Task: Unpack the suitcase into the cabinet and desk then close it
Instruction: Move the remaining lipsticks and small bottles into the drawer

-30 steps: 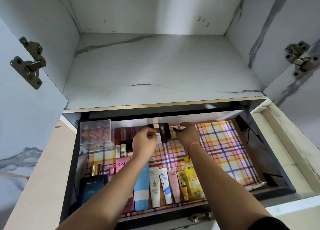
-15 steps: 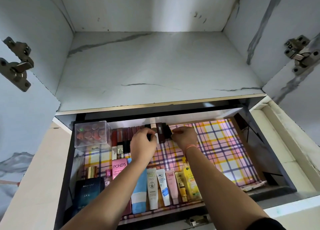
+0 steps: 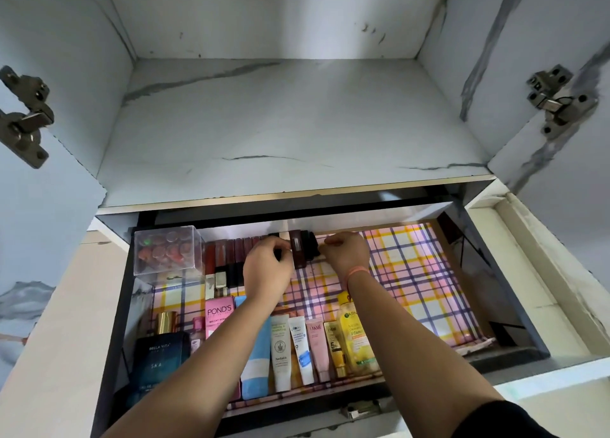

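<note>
Pinching seemingly light, rigid, slippery lipstick tubes (image 3: 299,256) at frame centre, left hand (image 3: 265,269) and right hand (image 3: 346,254) grip their sides.

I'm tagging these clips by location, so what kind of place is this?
Probably a home bedroom or dressing area: an open marble-look cabinet, a pull-out drawer lined with checked paper, and skincare tubes, perfume and lipsticks laid in rows inside it.
</note>
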The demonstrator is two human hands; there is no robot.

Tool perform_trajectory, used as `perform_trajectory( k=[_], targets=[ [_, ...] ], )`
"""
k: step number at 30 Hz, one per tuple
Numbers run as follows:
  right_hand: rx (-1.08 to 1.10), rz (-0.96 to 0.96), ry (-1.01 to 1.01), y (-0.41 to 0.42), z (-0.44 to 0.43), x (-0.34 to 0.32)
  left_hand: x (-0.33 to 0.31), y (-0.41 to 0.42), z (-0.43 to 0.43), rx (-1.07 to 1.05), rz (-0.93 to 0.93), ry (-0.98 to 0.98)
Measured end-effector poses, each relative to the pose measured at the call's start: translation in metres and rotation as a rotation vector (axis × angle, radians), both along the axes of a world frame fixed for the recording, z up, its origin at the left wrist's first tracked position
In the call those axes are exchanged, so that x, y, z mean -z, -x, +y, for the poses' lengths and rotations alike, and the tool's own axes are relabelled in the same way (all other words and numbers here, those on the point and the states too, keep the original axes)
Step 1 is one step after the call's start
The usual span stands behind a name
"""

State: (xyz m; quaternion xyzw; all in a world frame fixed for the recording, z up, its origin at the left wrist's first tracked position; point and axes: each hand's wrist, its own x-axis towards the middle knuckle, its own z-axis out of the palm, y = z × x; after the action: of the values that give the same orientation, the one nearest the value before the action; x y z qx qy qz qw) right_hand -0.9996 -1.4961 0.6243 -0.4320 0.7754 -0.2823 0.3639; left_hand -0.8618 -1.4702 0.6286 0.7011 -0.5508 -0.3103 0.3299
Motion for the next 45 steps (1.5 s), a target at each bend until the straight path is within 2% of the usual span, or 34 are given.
perform_trajectory(
  k=[4, 8, 20, 29, 32, 38, 45],
  targets=[
    [0.042, -0.051, 0.085, 0.004, 0.008, -0.014, -0.008, 0.009, 0.0, -0.016, 0.046, -0.01],
    [0.005, -0.109, 0.082, -0.001, 0.02, -0.025, -0.021, 0.015, 0.006, -0.09, 0.166, -0.061],
    [-0.094, -0.412, 0.244, 0.022, 0.086, -0.075, -0.08, 0.039, 0.082, -0.414, 0.436, 0.11],
    [-0.34, -0.609, 0.221, 0.051, 0.19, -0.108, -0.098, 0.084, 0.237, -0.714, 0.606, 0.247],
    [-0.432, -0.588, 0.243, 0.047, 0.231, -0.111, -0.105, 0.09, 0.287, -0.781, 0.62, 0.276],
    [-0.635, -0.589, 0.232, 0.011, 0.307, -0.116, -0.117, 0.072, 0.372, -0.953, 0.612, 0.357],
    [-1.019, -0.612, 0.124, -0.066, 0.457, -0.114, -0.113, 0.022, 0.538, -1.274, 0.597, 0.473]
  ],
)
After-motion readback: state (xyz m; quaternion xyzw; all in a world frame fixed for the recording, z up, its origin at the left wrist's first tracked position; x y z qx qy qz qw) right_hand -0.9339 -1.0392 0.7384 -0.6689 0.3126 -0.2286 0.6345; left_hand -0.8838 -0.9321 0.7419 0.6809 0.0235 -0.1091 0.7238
